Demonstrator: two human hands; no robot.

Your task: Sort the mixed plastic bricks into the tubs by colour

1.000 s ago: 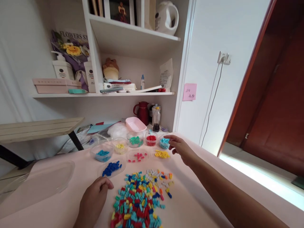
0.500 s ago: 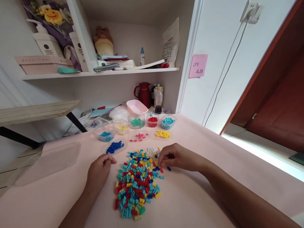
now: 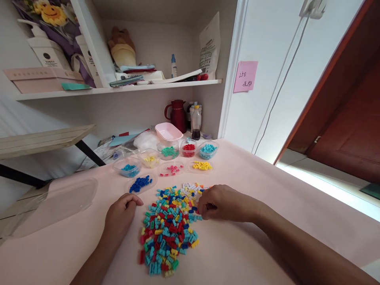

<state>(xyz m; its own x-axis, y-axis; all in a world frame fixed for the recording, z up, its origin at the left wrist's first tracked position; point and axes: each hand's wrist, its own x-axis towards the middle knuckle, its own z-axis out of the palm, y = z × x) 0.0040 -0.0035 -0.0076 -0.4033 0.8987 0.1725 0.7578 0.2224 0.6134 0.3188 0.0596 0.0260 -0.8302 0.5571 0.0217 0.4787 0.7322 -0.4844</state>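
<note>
A loose heap of mixed toy building bricks (image 3: 169,229) in red, blue, turquoise, yellow and green lies on the pink tabletop in front of me. My right hand (image 3: 221,204) is at the heap's right edge, fingers curled down and thumb drawn in. Its fingertips are hidden, so whatever they pinch does not show. White bricks (image 3: 190,190) lie just beyond it. To the left of the heap, my left hand (image 3: 121,211) rests on the table, loosely closed with nothing visible in it. The tub of dark blue bricks (image 3: 141,184) is nearest to it.
Clear tubs of sorted bricks stand behind the heap, among them yellow bricks (image 3: 202,165), pink bricks (image 3: 171,170), red bricks (image 3: 189,150) and green bricks (image 3: 169,152). A clear plastic lid (image 3: 68,204) lies at left. Farther back are a pink basin (image 3: 168,132), a red jug (image 3: 178,116) and a bottle (image 3: 196,122).
My right hand has turned more palm-down and now covers the red and dark blue bricks seen beside its fingers before. The view has shifted slightly; my left hand stays resting.
</note>
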